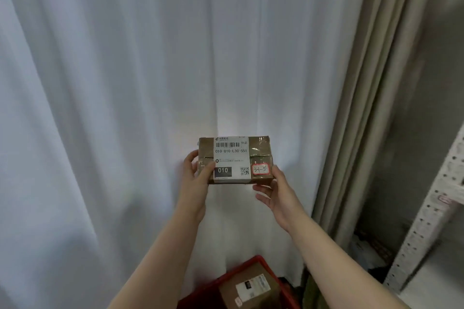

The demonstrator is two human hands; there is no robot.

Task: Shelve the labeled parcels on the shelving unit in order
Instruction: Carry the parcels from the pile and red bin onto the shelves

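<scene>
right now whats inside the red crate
One brown parcel with a white label lies in the red crate. Its near part is out of frame, so more may be unseen.

both hands grip a labeled parcel (235, 160) before white curtains (125, 83)

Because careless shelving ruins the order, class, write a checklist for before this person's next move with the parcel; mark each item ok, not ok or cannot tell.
1. Brown taped cardboard parcel gripped by left hand and right hand: ok.
2. White printed shipping label readable: ok.
3. Red-bordered handwritten sticker unobstructed: ok.
4. White perforated metal shelving unit within view, at right: ok.
5. Its matching slot located and free: cannot tell.
</scene>
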